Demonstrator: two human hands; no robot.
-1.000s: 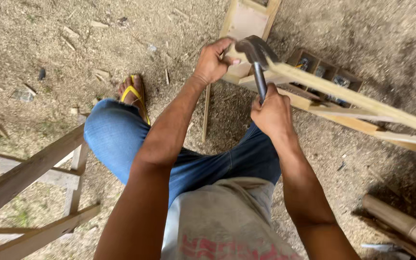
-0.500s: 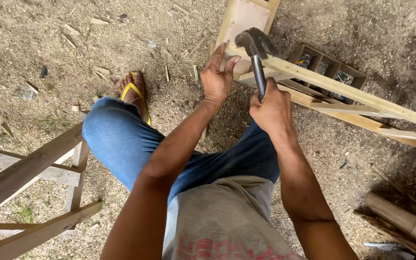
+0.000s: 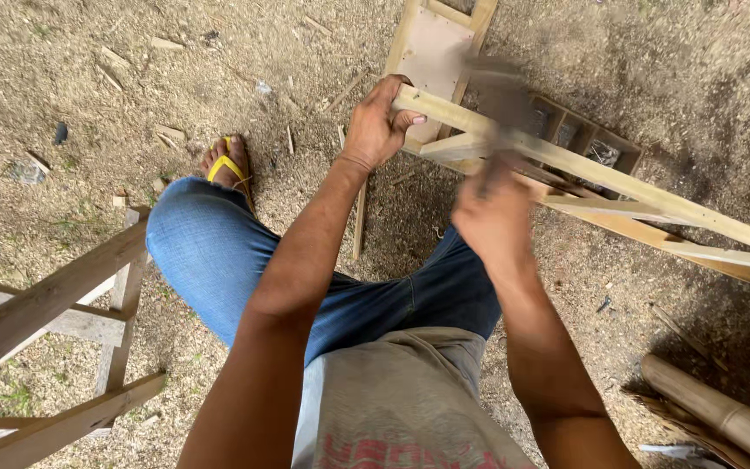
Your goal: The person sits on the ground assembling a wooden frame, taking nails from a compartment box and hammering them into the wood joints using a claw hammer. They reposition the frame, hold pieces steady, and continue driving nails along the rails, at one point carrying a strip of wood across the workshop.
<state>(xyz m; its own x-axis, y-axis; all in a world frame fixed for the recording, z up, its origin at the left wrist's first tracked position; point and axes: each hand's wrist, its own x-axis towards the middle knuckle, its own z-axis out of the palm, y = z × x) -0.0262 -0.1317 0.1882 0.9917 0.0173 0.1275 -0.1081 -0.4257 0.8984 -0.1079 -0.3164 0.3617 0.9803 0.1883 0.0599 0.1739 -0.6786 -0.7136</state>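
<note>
My left hand [image 3: 377, 128] grips the near end of a pale wooden frame rail [image 3: 618, 178] that runs off to the right. My right hand [image 3: 492, 208] is blurred with motion and closed around the handle of a hammer [image 3: 498, 95], whose dark head is smeared just above the rail, right of my left hand. The frame's flat panel [image 3: 434, 48] lies beyond both hands. My left knee in blue jeans [image 3: 210, 252] is raised under my left arm.
My foot in a yellow sandal [image 3: 226, 165] rests on sawdust-covered ground. A second wooden frame [image 3: 54, 304] stands at the lower left. A compartmented wooden tray [image 3: 588, 143] lies behind the rail. Bamboo poles [image 3: 722, 412] lie at the lower right. Wood scraps litter the ground.
My left hand has moved from the hammer head down onto the end of the rail. My right hand has swung the hammer and is now blurred.
</note>
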